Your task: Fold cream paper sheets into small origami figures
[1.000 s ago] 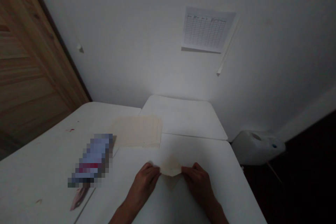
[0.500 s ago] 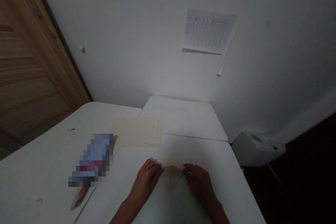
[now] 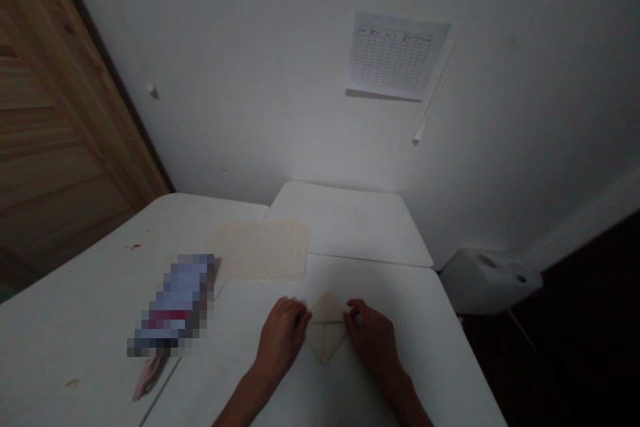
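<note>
Paper (image 3: 326,347), pale cream and thin, lies on my feed as a small folded diamond, flat on the smooth white tabletop (image 3: 425,360) between the two hands. I see a darker edge crossing it from side to side and a fine line running from there to the near point.

The left hand (image 3: 283,339) has its fingers bent and bunched close, tips touching the left corner; I cannot tell whether they pinch it or only press. Opposite, the right hand (image 3: 374,341) touches the right corner, its index finger bent and slightly apart from the digit below; whether that corner is gripped I cannot tell either.

Beyond the left hand I have a stack of cream sheets (image 3: 255,250), rectangular, their right edges loosely fanned. Farther left lies a pixelated item (image 3: 177,293), bluish with a red band, a narrow pinkish end poking out. Past the tabletop's right side I make out a whitish container (image 3: 480,293) with rounded edges.
</note>
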{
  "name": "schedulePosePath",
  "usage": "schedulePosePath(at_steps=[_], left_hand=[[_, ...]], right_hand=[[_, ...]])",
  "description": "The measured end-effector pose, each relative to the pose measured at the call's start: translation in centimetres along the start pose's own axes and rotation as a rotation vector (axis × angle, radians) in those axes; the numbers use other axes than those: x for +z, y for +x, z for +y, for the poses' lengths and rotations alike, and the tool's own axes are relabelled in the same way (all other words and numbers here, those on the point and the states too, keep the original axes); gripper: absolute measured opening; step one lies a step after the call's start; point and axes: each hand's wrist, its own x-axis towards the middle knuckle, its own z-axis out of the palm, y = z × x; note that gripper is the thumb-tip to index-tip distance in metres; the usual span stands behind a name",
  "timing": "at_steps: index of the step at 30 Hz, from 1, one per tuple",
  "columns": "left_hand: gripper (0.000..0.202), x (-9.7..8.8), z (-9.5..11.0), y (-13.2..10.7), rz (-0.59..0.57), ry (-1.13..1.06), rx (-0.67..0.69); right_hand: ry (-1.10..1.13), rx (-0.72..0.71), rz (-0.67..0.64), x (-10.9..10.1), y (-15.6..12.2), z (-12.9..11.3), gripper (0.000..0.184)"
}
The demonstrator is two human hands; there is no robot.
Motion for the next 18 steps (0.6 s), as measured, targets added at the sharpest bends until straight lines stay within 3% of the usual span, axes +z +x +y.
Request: schedulePosePath(at_steps=[11, 14, 18], left_hand=[[0.02, 0.4, 0.3, -0.1, 0.023, 0.068, -0.033], [0.018, 0.4, 0.4, -0.1, 0.036, 0.05, -0.034], [0.018, 0.4, 0.3, -0.1, 0.046, 0.042, -0.043]], right_hand=[[-0.042, 0.063, 0.04, 0.7, -0.3, -0.3, 0.018], [-0.128, -0.009, 0.083, 1.3, -0.5, -0.3, 0.015], [-0.17, -0.235, 0.08, 1.9, -0.6, -0.7, 0.018]])
